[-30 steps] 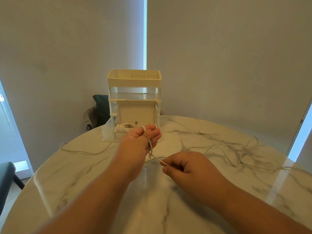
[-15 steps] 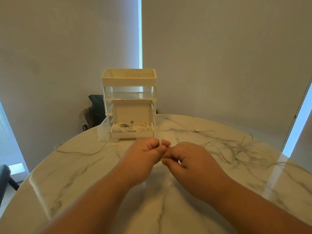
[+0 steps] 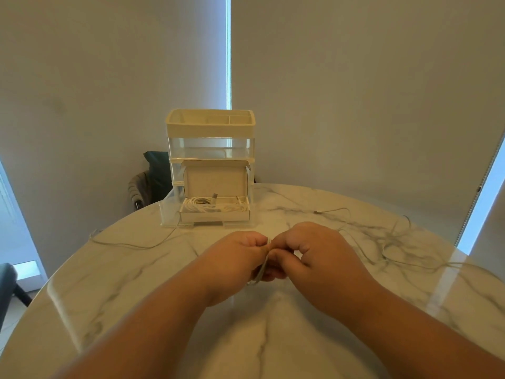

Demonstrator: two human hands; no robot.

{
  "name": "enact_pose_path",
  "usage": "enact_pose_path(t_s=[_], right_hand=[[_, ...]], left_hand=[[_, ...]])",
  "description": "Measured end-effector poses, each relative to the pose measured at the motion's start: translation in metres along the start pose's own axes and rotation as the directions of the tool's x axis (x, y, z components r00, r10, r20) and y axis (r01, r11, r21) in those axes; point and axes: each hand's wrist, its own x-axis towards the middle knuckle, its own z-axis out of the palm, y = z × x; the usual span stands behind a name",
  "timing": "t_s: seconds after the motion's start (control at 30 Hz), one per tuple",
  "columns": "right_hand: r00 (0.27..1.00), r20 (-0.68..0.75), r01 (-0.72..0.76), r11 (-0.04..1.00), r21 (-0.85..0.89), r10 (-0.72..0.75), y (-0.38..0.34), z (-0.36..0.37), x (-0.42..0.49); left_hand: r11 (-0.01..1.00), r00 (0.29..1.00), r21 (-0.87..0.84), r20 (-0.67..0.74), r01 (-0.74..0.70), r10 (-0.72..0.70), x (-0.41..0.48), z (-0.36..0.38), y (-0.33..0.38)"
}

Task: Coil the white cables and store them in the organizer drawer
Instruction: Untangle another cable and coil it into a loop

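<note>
Near table centre, in front of the open organizer drawer, with left hand curled round the small white cable coil and right hand pinching its strand, wind even loops; draw slack gently from the loose tangle at right.

Organizer far back on the table, coiled cables in its drawer, loose cables left and right.

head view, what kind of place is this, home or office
Probably a room in a home: a round marble table, blinds over the windows, and a chair with fabric draped on it behind the organizer.
</note>
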Motion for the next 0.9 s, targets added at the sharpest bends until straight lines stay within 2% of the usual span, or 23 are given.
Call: enact_pose_path(t_s=[0.23, 0.37, 0.47, 0.53, 0.9], right_hand=[[1.000, 0.001, 0.022, 0.997, 0.079, -0.022, -0.002, -0.007, -0.001], [1.000, -0.016, 0.014, 0.998, 0.055, -0.013, -0.001, -0.007, 0.000], [1.000, -0.020, -0.016, 0.998, 0.056, 0.017, 0.005, -0.005, 0.001], [1.000, -0.012, -0.027, 0.998, 0.057, 0.028, 0.008, -0.005, 0.001], [0.999, 0.052, -0.007, 0.996, 0.084, 0.003, 0.011, -0.013, 0.006]], left_hand=[[0.974, 0.995, -0.216, 0.075, 0.076, -0.061, -0.008, 0.006, 0.007], [0.949, 0.990, -0.303, 0.136, 0.088, -0.048, -0.009, 0.005, 0.008], [0.931, 0.966, -0.335, 0.251, 0.144, -0.059, -0.011, 0.001, 0.011], [0.940, 0.957, -0.307, 0.285, 0.151, -0.061, -0.011, -0.002, 0.010], [0.993, 0.965, -0.045, 0.245, 0.110, -0.096, -0.017, 0.002, 0.013]])
